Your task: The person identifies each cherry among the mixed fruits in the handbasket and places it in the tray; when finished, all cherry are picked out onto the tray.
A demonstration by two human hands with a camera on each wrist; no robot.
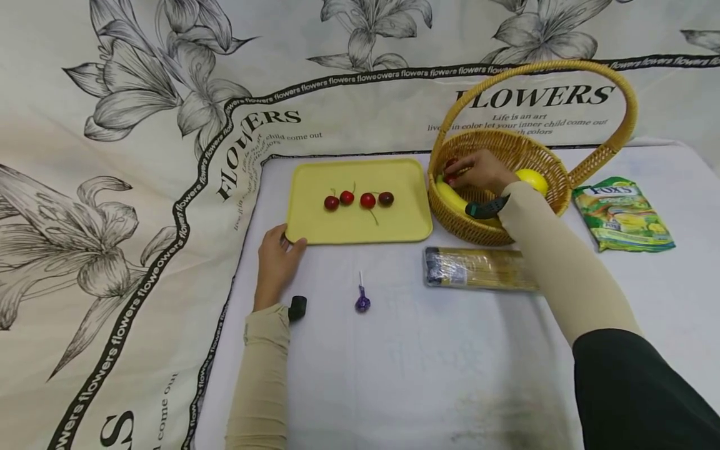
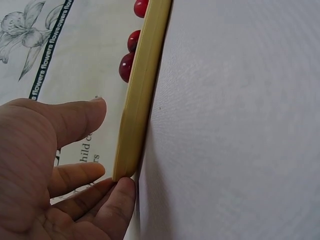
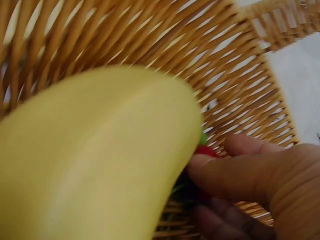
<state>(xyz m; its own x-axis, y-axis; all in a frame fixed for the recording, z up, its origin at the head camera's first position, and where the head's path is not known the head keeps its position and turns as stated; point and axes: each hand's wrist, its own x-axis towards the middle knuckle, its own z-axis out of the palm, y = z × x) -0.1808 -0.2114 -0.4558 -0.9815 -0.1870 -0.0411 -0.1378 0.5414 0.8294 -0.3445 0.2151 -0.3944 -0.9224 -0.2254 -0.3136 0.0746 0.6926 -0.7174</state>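
Observation:
My left hand [image 1: 277,262] is at the near left corner of a yellow tray [image 1: 360,232]. In the left wrist view, fingertips [image 2: 126,187] touch the tray's corner while the thumb stands apart from it. Several dark red cherries [image 1: 368,200] with stems lie on the tray. My right hand [image 1: 482,170] reaches into a wicker basket [image 1: 478,234], its fingers curled at a small red fruit [image 3: 206,151] that they partly hide. A banana [image 1: 450,195] lies beside that hand and fills much of the right wrist view.
A yellow lemon [image 1: 532,181] sits in the basket, whose tall handle [image 1: 630,119] arches above. To its right lies a green FOX'S candy bag [image 1: 623,215]. A clear-wrapped pack of thin sticks [image 1: 484,269] lies in front, partly under the right forearm. A purple-wrapped lollipop [image 1: 362,302] lies nearer.

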